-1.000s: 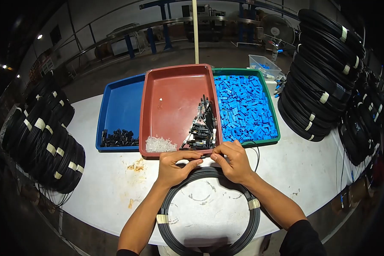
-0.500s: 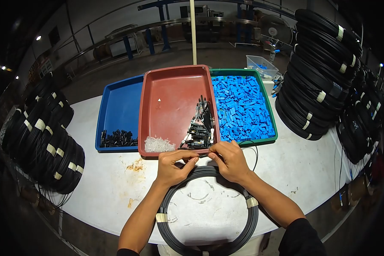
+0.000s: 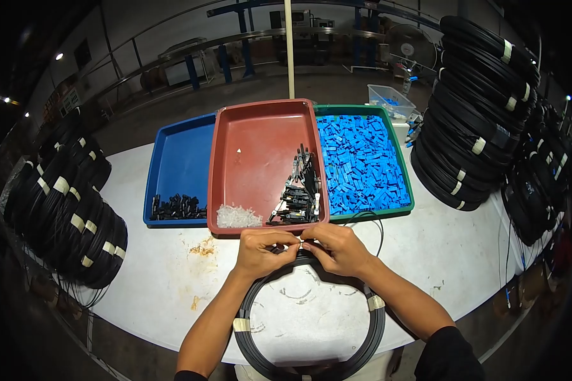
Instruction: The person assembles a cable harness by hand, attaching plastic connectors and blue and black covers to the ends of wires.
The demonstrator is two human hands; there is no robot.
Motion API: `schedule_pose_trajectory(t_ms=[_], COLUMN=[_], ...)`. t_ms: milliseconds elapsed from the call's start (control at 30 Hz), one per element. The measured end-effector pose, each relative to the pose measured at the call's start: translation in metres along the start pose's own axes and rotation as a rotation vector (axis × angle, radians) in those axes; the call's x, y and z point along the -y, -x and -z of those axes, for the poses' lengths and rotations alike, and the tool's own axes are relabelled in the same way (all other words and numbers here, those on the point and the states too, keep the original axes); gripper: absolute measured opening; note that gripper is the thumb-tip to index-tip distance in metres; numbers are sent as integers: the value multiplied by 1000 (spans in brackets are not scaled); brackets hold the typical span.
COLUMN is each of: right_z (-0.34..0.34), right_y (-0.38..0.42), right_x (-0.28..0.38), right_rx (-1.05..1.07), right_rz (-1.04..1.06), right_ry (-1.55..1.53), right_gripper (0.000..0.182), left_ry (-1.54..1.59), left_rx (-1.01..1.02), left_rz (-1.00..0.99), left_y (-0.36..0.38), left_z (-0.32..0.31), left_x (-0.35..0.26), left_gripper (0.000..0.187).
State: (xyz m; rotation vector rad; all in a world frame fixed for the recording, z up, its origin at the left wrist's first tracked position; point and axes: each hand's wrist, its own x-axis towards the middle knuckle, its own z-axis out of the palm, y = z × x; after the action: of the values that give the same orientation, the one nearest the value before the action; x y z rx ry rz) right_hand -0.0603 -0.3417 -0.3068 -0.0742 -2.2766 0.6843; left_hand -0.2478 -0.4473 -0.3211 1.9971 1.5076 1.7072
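A coil of black cable (image 3: 250,346), bound with pale tape, lies at the table's front edge. Above its far side, my left hand (image 3: 265,253) pinches something small that I cannot make out. My right hand (image 3: 337,249) is pinched too, its fingertips meeting those of the left, and a thin cable loop (image 3: 381,235) rises beside it. Just beyond both hands stands a red tray (image 3: 248,143) with clear small pieces (image 3: 237,216) and black connectors (image 3: 297,202).
A blue tray (image 3: 183,149) holding black parts is on the left. On the right, a green tray (image 3: 397,146) holds several blue clips (image 3: 362,165). Stacked cable coils flank the table at left (image 3: 76,222) and right (image 3: 476,120). Behind is a clear bin (image 3: 391,101).
My hands have come together, the right one moving left, so the fingertips now meet. The thin cable loop beside my right hand shows more of its arc.
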Motion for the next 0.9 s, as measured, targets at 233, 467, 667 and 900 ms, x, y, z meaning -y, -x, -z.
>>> schedule_pose_trajectory(t_ms=[233, 467, 667, 900], right_z=[2, -2, -1, 0], right_y=[-1, 0, 1, 4], right_x=[-2, -9, -7, 0], right_rx=[13, 8, -9, -21], right_rz=[42, 42, 35, -2], right_ry=[10, 33, 12, 19], right_gripper=[18, 16, 13, 14], left_ry=[9, 210, -179, -404], left_rx=[12, -95, -121, 262], left_rz=[43, 273, 284, 223], left_y=[4, -4, -51, -101], left_z=[1, 13, 32, 31], left_x=[3, 2, 31, 43], left_gripper=[12, 15, 21, 28])
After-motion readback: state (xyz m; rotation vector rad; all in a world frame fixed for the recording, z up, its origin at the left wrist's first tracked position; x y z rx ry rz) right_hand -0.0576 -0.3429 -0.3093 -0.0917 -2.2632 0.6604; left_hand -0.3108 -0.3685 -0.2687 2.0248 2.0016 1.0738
